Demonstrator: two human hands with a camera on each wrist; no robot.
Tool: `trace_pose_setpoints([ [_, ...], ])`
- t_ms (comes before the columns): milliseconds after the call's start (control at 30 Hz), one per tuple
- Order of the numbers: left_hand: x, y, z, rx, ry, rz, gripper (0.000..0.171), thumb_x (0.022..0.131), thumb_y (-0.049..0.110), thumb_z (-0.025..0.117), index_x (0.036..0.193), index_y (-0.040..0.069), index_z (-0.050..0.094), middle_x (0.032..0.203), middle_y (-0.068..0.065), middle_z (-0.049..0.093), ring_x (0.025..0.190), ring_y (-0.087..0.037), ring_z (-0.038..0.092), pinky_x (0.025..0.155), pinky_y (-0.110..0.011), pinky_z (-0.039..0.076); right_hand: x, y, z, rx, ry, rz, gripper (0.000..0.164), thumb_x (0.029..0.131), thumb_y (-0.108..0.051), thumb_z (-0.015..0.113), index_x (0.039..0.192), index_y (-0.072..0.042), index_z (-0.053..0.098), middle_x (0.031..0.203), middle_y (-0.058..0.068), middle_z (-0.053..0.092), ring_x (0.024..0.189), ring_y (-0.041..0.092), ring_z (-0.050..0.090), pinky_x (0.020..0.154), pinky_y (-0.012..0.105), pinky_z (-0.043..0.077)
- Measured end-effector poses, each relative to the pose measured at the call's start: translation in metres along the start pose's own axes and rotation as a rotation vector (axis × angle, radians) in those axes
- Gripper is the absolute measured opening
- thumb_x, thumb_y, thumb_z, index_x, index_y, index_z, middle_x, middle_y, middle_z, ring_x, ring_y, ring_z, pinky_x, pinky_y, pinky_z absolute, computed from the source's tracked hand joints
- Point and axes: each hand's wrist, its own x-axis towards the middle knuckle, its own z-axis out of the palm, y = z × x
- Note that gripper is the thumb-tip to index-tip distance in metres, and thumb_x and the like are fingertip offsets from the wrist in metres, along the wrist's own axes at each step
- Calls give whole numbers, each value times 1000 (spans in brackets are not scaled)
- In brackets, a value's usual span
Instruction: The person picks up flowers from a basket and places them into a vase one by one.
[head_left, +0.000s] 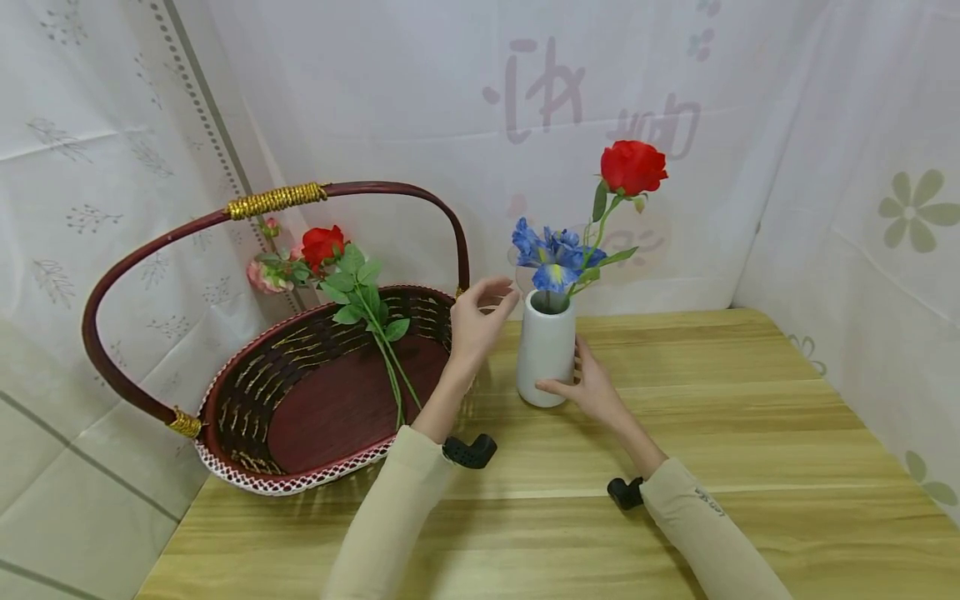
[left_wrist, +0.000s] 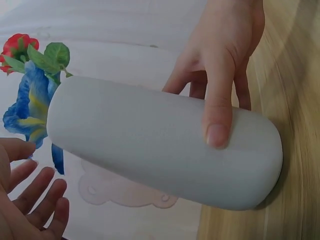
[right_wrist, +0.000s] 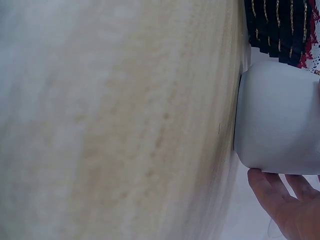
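Note:
A white vase [head_left: 542, 354] stands upright on the wooden table, holding a blue iris [head_left: 555, 275] and a taller red rose [head_left: 633, 168]. Low on the vase's right side, my right hand [head_left: 596, 390] grips it, thumb across the front and fingers behind. My left hand [head_left: 478, 323] hovers to the left of the vase mouth, between vase and basket. In the left wrist view its fingers [left_wrist: 45, 200] are loosely bent beside the iris petals, with nothing held. The right wrist view shows the vase's lower part [right_wrist: 277, 120] and fingertips [right_wrist: 257, 182] against it.
A dark red wicker basket [head_left: 300, 483] with a tall arched handle [head_left: 390, 188] stands at the left. Another red rose [head_left: 322, 247] and pink flowers [head_left: 268, 275] lie over its back rim, stems inside. White patterned curtains [head_left: 420, 100] hang behind the wooden table [head_left: 750, 433].

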Motion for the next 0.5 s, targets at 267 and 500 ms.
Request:
trace_pose_setpoints([
  [267,-4,-2,-21,22,103,-2,22,96,14,70,116,4,71,107,-10,72,95,-24,68,83,-38,57,1,1,1,-2,4,-33,99,85,-23,85,159,-10,20,148,24,41,130,48,48,102,61,48],
  [500,-3,-2,-38,24,173,-23,26,96,12,71,119,1,68,107,-12,69,96,-26,66,81,-36,55,0,0,0,5,-2,-30,99,86,-22,84,159,-10,20,149,24,41,131,46,49,102,60,48],
])
